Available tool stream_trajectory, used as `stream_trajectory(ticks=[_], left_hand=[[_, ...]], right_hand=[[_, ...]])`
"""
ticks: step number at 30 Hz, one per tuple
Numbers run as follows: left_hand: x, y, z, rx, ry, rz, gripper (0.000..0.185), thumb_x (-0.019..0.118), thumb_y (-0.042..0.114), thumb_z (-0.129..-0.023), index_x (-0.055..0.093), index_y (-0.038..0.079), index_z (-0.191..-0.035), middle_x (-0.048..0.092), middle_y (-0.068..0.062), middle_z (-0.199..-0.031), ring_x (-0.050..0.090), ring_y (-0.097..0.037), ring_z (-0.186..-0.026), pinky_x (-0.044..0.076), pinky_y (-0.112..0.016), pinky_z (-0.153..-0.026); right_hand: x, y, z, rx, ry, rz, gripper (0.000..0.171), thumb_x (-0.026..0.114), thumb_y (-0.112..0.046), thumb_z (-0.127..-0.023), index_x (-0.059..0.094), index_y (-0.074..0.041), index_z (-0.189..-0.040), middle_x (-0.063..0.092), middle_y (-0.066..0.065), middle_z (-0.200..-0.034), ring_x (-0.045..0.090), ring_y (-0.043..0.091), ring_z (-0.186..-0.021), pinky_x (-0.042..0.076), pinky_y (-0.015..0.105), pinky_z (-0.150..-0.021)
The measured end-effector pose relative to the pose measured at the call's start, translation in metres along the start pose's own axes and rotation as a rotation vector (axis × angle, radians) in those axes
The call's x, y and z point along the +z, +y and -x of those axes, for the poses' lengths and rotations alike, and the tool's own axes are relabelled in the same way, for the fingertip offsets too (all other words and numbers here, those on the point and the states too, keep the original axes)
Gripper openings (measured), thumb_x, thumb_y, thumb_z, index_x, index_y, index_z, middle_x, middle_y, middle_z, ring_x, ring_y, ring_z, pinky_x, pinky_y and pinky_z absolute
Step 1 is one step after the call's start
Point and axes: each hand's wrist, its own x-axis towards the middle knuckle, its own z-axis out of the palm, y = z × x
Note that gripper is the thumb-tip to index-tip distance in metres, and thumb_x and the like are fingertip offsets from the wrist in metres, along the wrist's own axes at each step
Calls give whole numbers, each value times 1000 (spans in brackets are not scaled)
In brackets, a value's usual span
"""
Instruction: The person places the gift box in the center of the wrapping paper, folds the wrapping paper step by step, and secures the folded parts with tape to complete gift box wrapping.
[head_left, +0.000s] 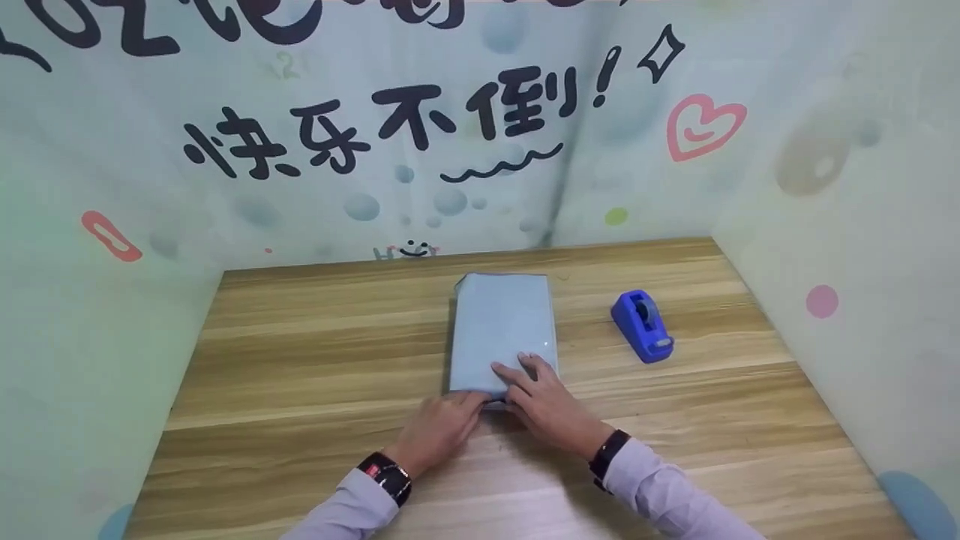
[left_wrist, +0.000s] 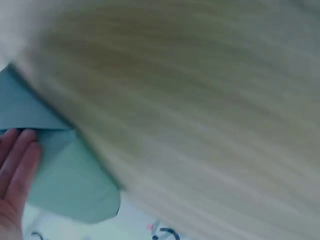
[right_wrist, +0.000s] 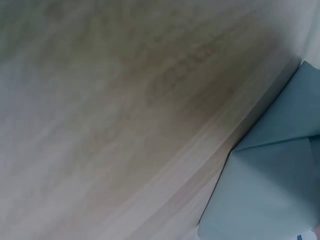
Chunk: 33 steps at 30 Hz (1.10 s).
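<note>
A flat box wrapped in light blue paper [head_left: 506, 322] lies on the wooden table, long side pointing away from me. At its near left corner my left hand [head_left: 439, 431] touches the end, where a flap is folded in. The left wrist view shows straight fingers [left_wrist: 22, 167] lying against the folded blue paper [left_wrist: 75, 180]. My right hand [head_left: 555, 409] rests on the near right part of the top, index and middle fingers spread, thumb down at the near edge. Another folded corner of the paper [right_wrist: 270, 185] appears in the right wrist view, with most of the right hand out of frame.
To the right of the wrapped box stands a blue tape dispenser [head_left: 643, 326] with a roll in it. A printed cloth wall [head_left: 465, 202] borders the wooden table [head_left: 315, 352] at the back and on both sides. Each wrist wears a dark band.
</note>
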Motion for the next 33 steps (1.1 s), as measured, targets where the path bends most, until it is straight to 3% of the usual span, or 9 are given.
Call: stream_trajectory(ticks=[2,4,9,13,18,22,26,33], left_hand=[[-7,0,-4,-18,45,47,21,59,9,-82,58,10,-103,63,-1,-93,61,-12,-85,52,-22,-75],[-12,-2,-8,-53,42,52,29,61,9,-80,56,9,-110,60,-4,-105,56,-16,-100,48,-27,-89],[-8,-1,-10,-143,-118,-70,57,70,23,-74,47,8,-124,47,-9,-128,42,-26,-123,36,-41,-103],[4,8,-10,-178,-167,-193,69,68,42,-74,43,9,-129,47,-9,-126,42,-26,-118,36,-42,-102],[9,22,-11,-195,-116,-292,73,67,53,-70,48,9,-125,50,-7,-123,44,-24,-111,39,-42,-95],[7,26,-10,-184,-90,-282,68,68,51,-70,51,10,-122,52,-6,-125,47,-23,-112,39,-42,-93],[5,25,-10,-173,-75,-242,64,68,49,-71,52,11,-120,54,-5,-122,48,-21,-110,39,-41,-92],[-2,24,-16,-197,-128,-177,60,61,53,-77,53,11,-119,56,-4,-121,50,-21,-108,41,-37,-84]], right_hand=[[0,-1,-1,9,6,7,5,57,-12,-86,54,-10,-90,50,8,-133,47,43,-114,39,54,-96],[0,-2,-3,20,1,28,6,56,-11,-86,54,-9,-92,50,8,-132,48,43,-113,38,54,-97],[-2,-5,-3,26,-20,94,10,57,-11,-85,52,-7,-93,51,8,-130,50,41,-113,38,53,-98],[-5,-11,3,12,-23,101,9,58,-11,-84,51,-7,-89,51,9,-130,51,41,-112,38,53,-98],[-9,-18,14,-43,-2,97,7,54,-12,-83,49,-7,-81,53,10,-129,53,42,-108,41,53,-94],[-13,-18,18,-15,4,14,12,60,-13,-82,50,-7,-86,52,10,-130,52,39,-110,42,50,-94],[-18,-15,18,57,-22,-69,34,71,-21,-76,48,-8,-97,49,12,-130,48,32,-112,42,42,-95],[-20,-13,10,120,-15,-64,42,72,-19,-76,50,-6,-110,59,8,-115,50,19,-94,46,29,-76]])
